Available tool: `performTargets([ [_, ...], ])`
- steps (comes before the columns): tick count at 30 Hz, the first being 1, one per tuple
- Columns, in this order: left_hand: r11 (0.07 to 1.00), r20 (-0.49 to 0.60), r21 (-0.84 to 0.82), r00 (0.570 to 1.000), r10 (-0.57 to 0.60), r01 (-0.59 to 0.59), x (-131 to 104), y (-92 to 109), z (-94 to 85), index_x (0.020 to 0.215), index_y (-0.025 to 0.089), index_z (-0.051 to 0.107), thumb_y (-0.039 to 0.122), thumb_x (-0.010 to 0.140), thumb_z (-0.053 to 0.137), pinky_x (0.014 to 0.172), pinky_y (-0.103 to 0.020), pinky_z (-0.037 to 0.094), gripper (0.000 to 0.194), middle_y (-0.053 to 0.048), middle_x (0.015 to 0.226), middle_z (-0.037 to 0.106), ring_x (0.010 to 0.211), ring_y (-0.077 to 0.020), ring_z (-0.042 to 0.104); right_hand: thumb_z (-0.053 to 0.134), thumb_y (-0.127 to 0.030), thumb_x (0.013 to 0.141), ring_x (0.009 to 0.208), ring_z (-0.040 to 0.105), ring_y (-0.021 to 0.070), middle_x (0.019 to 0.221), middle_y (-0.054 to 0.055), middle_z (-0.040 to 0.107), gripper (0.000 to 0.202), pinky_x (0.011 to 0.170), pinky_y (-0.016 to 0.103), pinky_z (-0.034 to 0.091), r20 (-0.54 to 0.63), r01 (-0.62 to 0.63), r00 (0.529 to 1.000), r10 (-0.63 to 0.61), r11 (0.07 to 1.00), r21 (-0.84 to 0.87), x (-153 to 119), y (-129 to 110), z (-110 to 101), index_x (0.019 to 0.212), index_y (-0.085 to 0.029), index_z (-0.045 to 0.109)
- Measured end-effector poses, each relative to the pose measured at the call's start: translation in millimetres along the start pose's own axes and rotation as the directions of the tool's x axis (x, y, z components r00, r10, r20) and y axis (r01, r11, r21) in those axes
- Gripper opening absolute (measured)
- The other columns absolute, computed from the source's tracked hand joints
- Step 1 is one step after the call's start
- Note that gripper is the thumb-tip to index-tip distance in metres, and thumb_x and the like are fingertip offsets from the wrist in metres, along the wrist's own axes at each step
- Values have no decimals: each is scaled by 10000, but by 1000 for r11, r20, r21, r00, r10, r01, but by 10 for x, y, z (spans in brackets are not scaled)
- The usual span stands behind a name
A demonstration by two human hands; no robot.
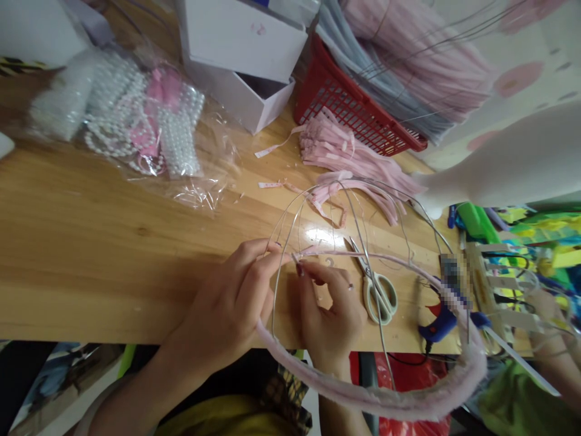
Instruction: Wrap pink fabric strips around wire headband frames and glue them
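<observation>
A domed wire frame [356, 212] stands tilted over the table, its round rim partly covered in a fuzzy pink plush strip [363, 393]. My left hand [240, 290] grips the frame at the rim's left side, fingers bent and pressed together. Close beside it, my right hand [333, 303] pinches the thin end of the pink strip between thumb and forefinger. The fingertips of both hands nearly meet there. Scissors [381, 297] with pale handles lie on the table behind the wires, right of my right hand. A blue glue gun [438, 327] is near the table edge, partly hidden by the rim.
Bundled pink strips [349, 145] lie before a red basket [358, 115] full of pink and grey strips. Bagged pearl beads [177, 139] and white boxes [245, 42] stand at the back left. A white curved form [508, 157] is at right, near another person's arm [549, 327].
</observation>
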State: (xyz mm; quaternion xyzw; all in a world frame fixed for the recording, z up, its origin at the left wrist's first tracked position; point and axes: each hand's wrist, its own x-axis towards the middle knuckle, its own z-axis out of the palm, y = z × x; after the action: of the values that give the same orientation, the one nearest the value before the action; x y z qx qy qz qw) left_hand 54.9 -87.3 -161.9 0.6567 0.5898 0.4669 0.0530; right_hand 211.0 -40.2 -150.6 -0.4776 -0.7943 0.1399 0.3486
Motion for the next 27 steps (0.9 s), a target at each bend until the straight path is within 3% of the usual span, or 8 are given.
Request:
performTargets([
  [6, 1000, 2, -3, 1000, 5, -5, -1, -5, -3, 1282, 81, 493, -38, 925, 430, 945, -322, 555, 381, -146, 1215, 583, 1158, -203, 587, 666, -93, 904, 708, 629, 156, 765, -34, 686, 157, 670, 312, 506, -8, -83, 996, 86, 982, 168, -220, -189, 112, 888, -248, 651],
  [12, 1000, 6, -19, 1000, -4, 4, -14, -23, 13, 1305, 94, 477, -40, 918, 432, 960, -335, 559, 413, -145, 1222, 580, 1183, -215, 587, 673, -84, 879, 727, 663, 121, 789, -49, 670, 173, 691, 257, 536, 43, -239, 968, 249, 852, 466, -158, -267, -42, 885, -250, 629],
  [16, 999, 9, -35, 1000, -11, 12, -31, -27, 25, 1319, 110, 462, -51, 910, 426, 989, -354, 559, 441, -142, 1243, 570, 1207, -220, 582, 691, -110, 852, 685, 615, 107, 740, -46, 642, 130, 665, 242, 503, -32, -247, 961, 274, 907, 342, -24, -200, -80, 839, -226, 635],
  [19, 1000, 18, -23, 1000, -16, 17, -42, -31, 31, 1317, 112, 457, -35, 922, 424, 988, -354, 557, 423, -142, 1250, 558, 1206, -219, 576, 683, -150, 854, 661, 614, 114, 736, -30, 649, 90, 614, 239, 508, 44, -321, 944, 328, 875, 363, 33, -183, -23, 842, -215, 623],
  [23, 1000, 25, -13, 999, -26, 27, -35, -24, 25, 1313, 121, 450, -25, 933, 408, 965, -347, 564, 410, -137, 1237, 555, 1195, -217, 582, 704, -184, 840, 688, 639, 120, 752, -22, 653, 82, 632, 239, 539, 190, -422, 905, 380, 755, 502, 41, -215, 18, 833, -218, 630],
  [27, 999, 14, -8, 999, -34, 34, -21, -17, 12, 1312, 139, 452, -56, 912, 406, 959, -327, 552, 447, -120, 1233, 552, 1179, -199, 586, 786, -221, 779, 656, 620, 111, 732, -31, 652, 139, 630, 238, 534, 358, -568, 815, 455, 508, 648, 80, -153, -70, 816, -225, 652],
])
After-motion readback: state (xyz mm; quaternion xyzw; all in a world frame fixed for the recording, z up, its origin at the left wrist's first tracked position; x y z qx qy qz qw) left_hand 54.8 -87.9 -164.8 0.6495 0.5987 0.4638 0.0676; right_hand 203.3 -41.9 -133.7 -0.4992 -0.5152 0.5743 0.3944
